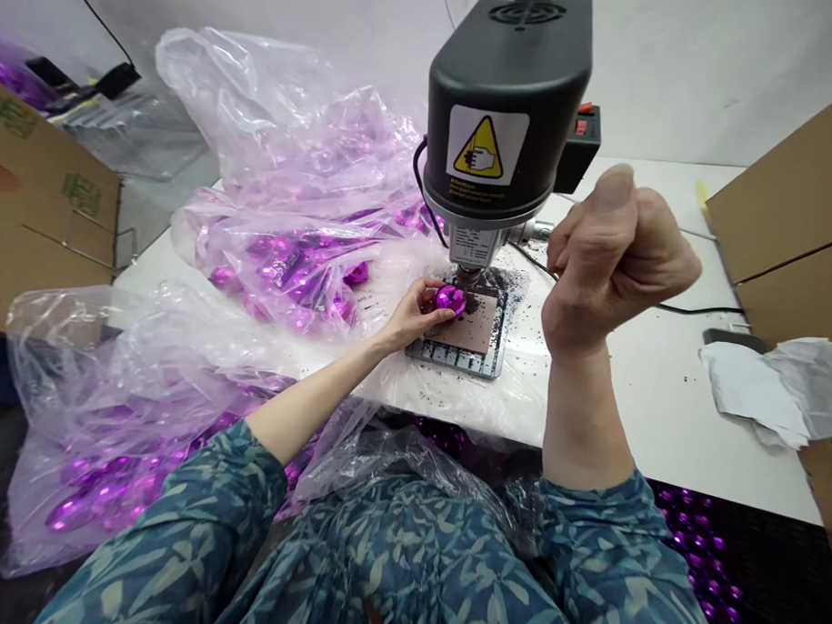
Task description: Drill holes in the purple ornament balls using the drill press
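Bench drill (509,106) on the table (659,393) — plastic bags (291,162) left, carton (781,206) right.

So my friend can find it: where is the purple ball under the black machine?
Find the big black machine on the white table. Below its tip lies a metal plate. There, the left hand cups one shiny purple ball, while nearby ones lie in clear plastic bags.

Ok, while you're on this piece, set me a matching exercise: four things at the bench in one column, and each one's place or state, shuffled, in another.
Things:
1. Left hand
2. Right hand
3. Purple bauble
4. Black specks

Places or states:
A. Under the drill head, on the brown pad
B. Scattered on the white table
C. Curled around the bauble
D. Clenched in a fist, raised above the table

Pairs: 1-C, 2-D, 3-A, 4-B
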`<state>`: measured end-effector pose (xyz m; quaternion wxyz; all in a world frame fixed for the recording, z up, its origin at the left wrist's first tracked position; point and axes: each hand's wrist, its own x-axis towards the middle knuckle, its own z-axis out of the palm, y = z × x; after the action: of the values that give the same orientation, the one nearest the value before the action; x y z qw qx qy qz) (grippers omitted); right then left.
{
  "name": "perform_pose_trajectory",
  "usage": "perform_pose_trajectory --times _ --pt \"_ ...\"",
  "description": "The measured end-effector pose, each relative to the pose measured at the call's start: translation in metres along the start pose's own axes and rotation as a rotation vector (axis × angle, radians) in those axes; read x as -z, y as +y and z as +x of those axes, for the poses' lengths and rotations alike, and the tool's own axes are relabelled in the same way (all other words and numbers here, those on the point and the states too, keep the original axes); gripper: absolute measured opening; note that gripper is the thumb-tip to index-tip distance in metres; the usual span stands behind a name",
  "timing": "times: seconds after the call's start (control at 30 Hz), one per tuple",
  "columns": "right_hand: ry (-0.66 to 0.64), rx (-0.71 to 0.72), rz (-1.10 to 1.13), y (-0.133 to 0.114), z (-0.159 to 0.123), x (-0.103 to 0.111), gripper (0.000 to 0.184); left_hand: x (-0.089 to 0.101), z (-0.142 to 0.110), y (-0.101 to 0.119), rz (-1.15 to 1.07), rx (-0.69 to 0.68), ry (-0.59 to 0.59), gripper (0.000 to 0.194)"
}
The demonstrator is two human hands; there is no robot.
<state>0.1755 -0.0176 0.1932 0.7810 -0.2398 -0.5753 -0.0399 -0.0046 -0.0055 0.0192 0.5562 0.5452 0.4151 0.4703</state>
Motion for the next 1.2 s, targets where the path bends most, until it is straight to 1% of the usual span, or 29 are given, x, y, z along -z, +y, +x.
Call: perform_pose_trajectory --times 0.13,0.23,0.33,0.47,0.57,0.7,0.83,0.93,1.03,1.2 --pt "-0.019 -0.036 -0.034 0.000 0.000 0.001 0.067 -0.002 0.004 -0.003 0.046 -0.026 -0.024 0.074" --pt "-0.032 -0.054 -0.021 0.000 0.000 0.002 0.066 -0.004 0.006 -0.007 0.109 -0.073 -0.034 0.072" --pt "-0.024 -0.033 -0.012 -0.001 -0.001 0.002 0.065 -0.006 0.006 -0.010 0.186 -0.105 -0.043 0.069" --pt "-0.008 0.011 -0.006 -0.001 -0.001 0.003 0.063 -0.012 0.002 -0.010 0.383 -0.123 -0.014 0.064" --pt "-0.041 -0.021 -0.068 -0.002 -0.002 0.005 0.063 -0.018 -0.002 -0.009 0.457 -0.130 0.011 0.063" --pt "-0.048 -0.029 -0.078 -0.002 -0.004 0.007 0.063 -0.021 -0.004 -0.013 0.438 -0.142 0.031 0.063" --pt "-0.013 0.067 0.015 0.001 -0.009 0.007 0.060 -0.020 -0.004 -0.016 0.416 -0.141 0.030 0.064" --pt "-0.003 0.103 0.078 0.003 -0.014 0.008 0.058 -0.020 -0.003 -0.017 0.394 -0.140 0.024 0.065" --pt "0.021 0.112 0.082 0.006 -0.020 0.008 0.057 -0.019 -0.003 -0.021 0.339 -0.152 0.016 0.064" --pt "0.052 0.194 0.075 0.012 -0.028 0.009 0.055 -0.018 -0.002 -0.025 0.301 -0.155 0.010 0.064"
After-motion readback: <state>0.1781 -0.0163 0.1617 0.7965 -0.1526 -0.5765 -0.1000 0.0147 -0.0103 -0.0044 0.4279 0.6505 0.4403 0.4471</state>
